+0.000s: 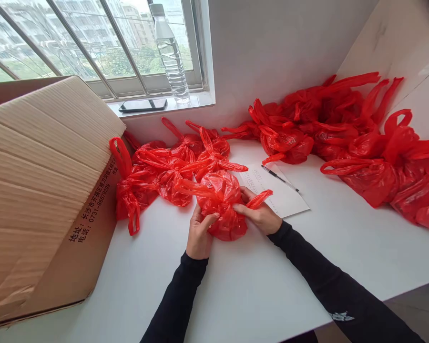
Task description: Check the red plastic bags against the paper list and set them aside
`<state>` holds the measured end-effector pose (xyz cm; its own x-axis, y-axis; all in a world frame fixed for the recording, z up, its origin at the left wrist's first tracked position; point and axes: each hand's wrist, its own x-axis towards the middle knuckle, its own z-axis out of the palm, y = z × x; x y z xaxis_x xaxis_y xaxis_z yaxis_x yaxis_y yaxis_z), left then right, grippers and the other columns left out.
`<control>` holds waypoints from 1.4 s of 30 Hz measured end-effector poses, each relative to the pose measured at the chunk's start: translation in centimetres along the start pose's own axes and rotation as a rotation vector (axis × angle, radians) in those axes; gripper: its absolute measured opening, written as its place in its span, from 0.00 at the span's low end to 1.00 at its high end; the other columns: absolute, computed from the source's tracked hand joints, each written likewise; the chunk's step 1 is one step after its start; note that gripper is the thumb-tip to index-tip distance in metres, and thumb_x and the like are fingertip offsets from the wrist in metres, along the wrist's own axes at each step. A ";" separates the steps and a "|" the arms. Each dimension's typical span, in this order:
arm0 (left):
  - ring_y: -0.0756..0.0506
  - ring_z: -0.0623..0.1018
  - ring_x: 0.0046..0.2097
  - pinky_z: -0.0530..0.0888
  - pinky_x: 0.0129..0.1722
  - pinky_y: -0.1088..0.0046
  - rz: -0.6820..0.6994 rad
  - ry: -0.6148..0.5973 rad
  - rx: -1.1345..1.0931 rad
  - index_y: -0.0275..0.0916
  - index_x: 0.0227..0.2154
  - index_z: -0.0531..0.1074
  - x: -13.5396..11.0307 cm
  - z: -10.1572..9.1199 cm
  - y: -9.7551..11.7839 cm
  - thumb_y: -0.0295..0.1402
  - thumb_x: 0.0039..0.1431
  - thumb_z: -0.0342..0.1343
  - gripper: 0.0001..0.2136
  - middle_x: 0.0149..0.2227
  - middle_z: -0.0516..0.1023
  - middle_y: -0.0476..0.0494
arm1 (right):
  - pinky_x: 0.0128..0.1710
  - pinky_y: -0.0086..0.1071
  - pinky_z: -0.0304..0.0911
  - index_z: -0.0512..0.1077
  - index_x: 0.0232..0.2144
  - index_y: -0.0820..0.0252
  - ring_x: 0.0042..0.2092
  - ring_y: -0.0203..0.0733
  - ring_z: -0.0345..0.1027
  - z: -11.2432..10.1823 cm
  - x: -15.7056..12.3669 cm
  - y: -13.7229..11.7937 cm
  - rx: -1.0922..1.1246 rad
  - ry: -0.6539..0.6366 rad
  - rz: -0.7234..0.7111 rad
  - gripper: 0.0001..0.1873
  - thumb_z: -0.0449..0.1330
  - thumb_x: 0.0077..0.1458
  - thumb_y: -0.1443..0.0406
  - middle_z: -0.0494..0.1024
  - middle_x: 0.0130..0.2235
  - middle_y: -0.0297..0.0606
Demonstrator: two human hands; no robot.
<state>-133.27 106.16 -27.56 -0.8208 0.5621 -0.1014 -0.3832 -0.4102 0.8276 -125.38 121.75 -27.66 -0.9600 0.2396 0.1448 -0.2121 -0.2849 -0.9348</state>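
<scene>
A knotted red plastic bag point(227, 224), bulging with contents I cannot make out, is held between both hands above the white table point(257, 286). My left hand point(201, 231) grips its left side, thumb on the front. My right hand point(259, 212) is closed on the bag's right side, with one handle loop sticking out over the fingers. Just behind the held bag lies a group of tied red bags point(175, 174). A written paper sheet point(289, 202) with a black pen point(280, 179) on it lies beyond my right hand.
An open cardboard box point(50, 190) with printed Chinese text stands at the left. Many more red bags point(361, 143) are heaped along the wall at the right. On the windowsill are a phone point(143, 105) and a clear water bottle point(172, 62).
</scene>
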 end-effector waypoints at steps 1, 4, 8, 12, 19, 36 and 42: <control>0.40 0.80 0.50 0.75 0.52 0.64 0.007 -0.021 0.016 0.46 0.50 0.75 -0.1 0.0 0.0 0.26 0.46 0.68 0.26 0.45 0.82 0.46 | 0.56 0.43 0.67 0.67 0.59 0.48 0.56 0.49 0.71 -0.2 0.0 0.2 -0.003 0.026 0.009 0.27 0.66 0.58 0.59 0.78 0.53 0.38; 0.41 0.79 0.50 0.75 0.53 0.64 0.034 -0.058 0.065 0.47 0.51 0.74 0.0 -0.3 -0.3 0.25 0.45 0.69 0.28 0.47 0.82 0.46 | 0.52 0.42 0.69 0.65 0.62 0.48 0.51 0.48 0.74 -0.5 0.1 0.4 0.005 0.091 0.052 0.29 0.64 0.60 0.57 0.80 0.49 0.38; 0.40 0.79 0.52 0.74 0.55 0.62 0.070 -0.038 0.074 0.45 0.52 0.73 0.4 -0.7 -0.8 0.28 0.48 0.70 0.26 0.50 0.81 0.44 | 0.54 0.41 0.69 0.63 0.63 0.49 0.52 0.48 0.74 -0.3 0.0 0.1 0.000 0.062 0.060 0.30 0.63 0.61 0.56 0.80 0.49 0.38; 0.39 0.80 0.52 0.74 0.54 0.60 0.092 0.042 0.058 0.43 0.51 0.74 0.6 -1.0 -1.1 0.32 0.48 0.71 0.25 0.48 0.82 0.44 | 0.56 0.41 0.67 0.67 0.60 0.51 0.54 0.47 0.72 0.0 0.0 0.0 -0.024 0.014 0.055 0.29 0.67 0.58 0.59 0.78 0.52 0.39; 0.38 0.81 0.50 0.76 0.51 0.60 0.077 0.138 0.065 0.39 0.43 0.77 0.7 -0.9 -1.2 0.42 0.49 0.70 0.20 0.44 0.83 0.41 | 0.55 0.39 0.65 0.74 0.48 0.54 0.53 0.47 0.72 -0.2 0.2 0.5 -0.021 0.058 0.018 0.15 0.65 0.59 0.60 0.80 0.49 0.37; 0.39 0.78 0.53 0.73 0.56 0.60 0.091 -0.112 0.160 0.45 0.53 0.72 0.3 -0.8 -0.8 0.27 0.45 0.71 0.29 0.51 0.80 0.44 | 0.46 0.38 0.68 0.61 0.65 0.47 0.44 0.45 0.73 -0.3 -0.2 0.2 -0.060 0.051 0.041 0.33 0.64 0.60 0.59 0.79 0.43 0.36; 0.39 0.79 0.52 0.74 0.55 0.58 0.100 0.030 0.077 0.44 0.50 0.74 0.4 -0.9 -0.7 0.30 0.44 0.72 0.27 0.48 0.81 0.44 | 0.53 0.43 0.69 0.55 0.68 0.49 0.52 0.47 0.72 0.1 -0.3 0.5 -0.189 -0.024 0.057 0.41 0.68 0.57 0.59 0.74 0.55 0.42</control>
<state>-133.71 106.05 -28.63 -0.8658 0.4994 -0.0318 -0.2661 -0.4056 0.8744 -125.23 121.45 -28.18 -0.9740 0.2056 0.0949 -0.1210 -0.1181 -0.9856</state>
